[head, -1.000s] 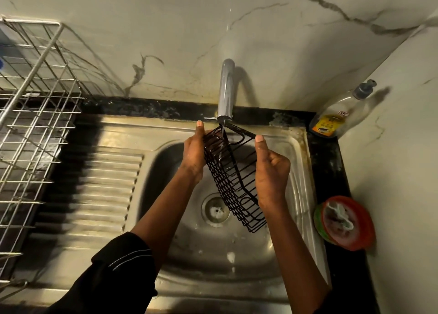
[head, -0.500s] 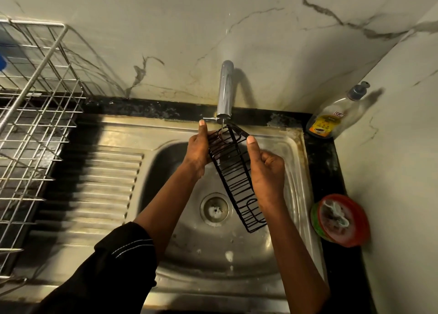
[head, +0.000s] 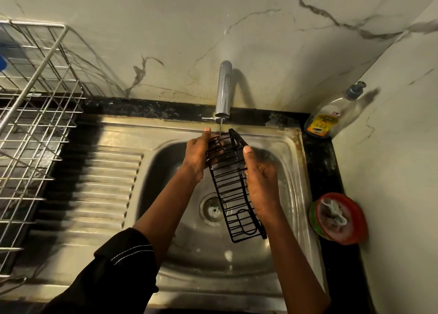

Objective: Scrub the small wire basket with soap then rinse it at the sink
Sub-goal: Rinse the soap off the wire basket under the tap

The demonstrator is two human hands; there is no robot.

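Head view: basket [head: 231, 190] held tilted over the sink [head: 294, 162], top end under the tap [head: 224, 93] in a thin stream, left hand [head: 195, 155] gripping its upper left edge, right hand [head: 262, 178] curled round the right side, thumb up.

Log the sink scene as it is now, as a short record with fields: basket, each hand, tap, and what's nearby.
wire basket: black, held tilted over the sink, upper end under the tap
left hand: grips the basket's upper end
right hand: holds its right side
water: thin stream running from the tap
right counter: pump bottle, red tub
left: dish rack
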